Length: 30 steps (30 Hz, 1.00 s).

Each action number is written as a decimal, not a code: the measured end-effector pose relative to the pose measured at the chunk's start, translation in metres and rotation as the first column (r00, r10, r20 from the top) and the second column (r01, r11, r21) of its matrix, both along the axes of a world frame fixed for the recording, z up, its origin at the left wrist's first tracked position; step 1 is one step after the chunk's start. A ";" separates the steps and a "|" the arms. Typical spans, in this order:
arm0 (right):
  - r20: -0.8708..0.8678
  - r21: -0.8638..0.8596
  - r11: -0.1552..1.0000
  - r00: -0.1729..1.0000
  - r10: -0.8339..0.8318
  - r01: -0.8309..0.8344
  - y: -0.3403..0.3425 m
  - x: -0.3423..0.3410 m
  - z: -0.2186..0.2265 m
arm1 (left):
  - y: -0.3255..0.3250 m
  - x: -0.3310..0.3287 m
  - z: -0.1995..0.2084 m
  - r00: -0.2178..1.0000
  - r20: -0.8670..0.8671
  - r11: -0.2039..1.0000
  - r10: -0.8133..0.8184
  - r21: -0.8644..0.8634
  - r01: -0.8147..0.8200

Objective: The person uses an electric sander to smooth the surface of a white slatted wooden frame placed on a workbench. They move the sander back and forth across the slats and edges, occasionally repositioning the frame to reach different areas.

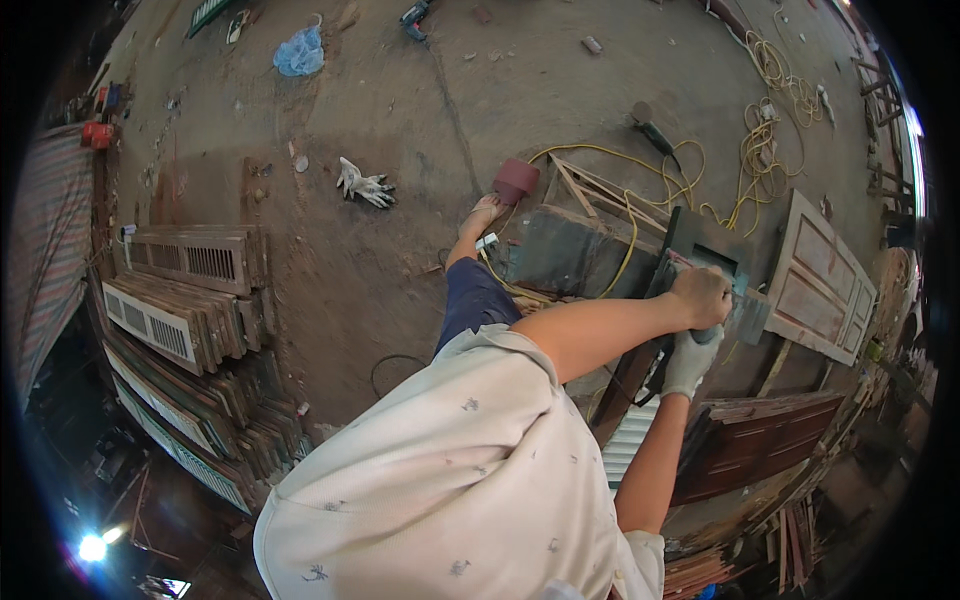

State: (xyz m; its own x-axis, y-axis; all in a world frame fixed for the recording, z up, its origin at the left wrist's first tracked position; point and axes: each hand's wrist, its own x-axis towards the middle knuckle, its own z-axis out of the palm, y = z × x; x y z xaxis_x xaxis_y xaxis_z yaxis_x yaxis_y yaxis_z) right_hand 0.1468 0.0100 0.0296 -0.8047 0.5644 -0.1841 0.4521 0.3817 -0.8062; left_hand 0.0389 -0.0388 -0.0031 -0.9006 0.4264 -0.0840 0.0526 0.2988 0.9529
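My bare left hand (703, 297) is closed like a fist over a dark wooden shutter. Just below it, my gloved right hand (690, 364) wraps round a greenish hand tool (708, 334). Both hands hide most of the tool, so its exact kind cannot be told. Above my hands shows the shutter's dark green end (690, 232) with a rectangular recess. Pale louvre slats (628, 440) show between my forearms. What my left fingers hold is hidden.
Yellow cords (765, 160) tangle near an angle grinder (655, 135) on the floor. A panelled door (822, 275) leans right, a brown panel (765, 445) nearer. Louvred shutters (160, 325) stack left. A white glove (364, 184), blue plastic bag (300, 52) and maroon block (516, 180) lie ahead.
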 end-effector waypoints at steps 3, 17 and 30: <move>-0.032 0.021 1.000 0.999 0.007 -0.006 0.004 0.001 -0.010 | -0.006 0.001 0.007 0.999 0.042 0.999 0.034 -0.002 -0.034; 0.189 0.096 0.995 0.982 -0.025 0.007 -0.003 0.143 0.006 | -0.020 0.144 0.014 0.990 0.132 0.999 0.044 0.003 -0.044; 0.213 0.140 0.986 0.970 -0.119 0.090 -0.022 0.205 0.025 | -0.040 0.198 0.018 0.988 0.062 0.989 -0.144 0.037 0.142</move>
State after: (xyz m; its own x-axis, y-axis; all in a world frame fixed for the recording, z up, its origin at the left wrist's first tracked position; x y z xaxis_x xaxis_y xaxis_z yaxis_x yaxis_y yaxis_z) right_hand 0.3516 -0.0125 0.0546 -0.6880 0.6734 -0.2704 0.6555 0.4168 -0.6297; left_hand 0.2371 -0.0788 0.0150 -0.8232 0.5540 -0.1242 0.0304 0.2614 0.9647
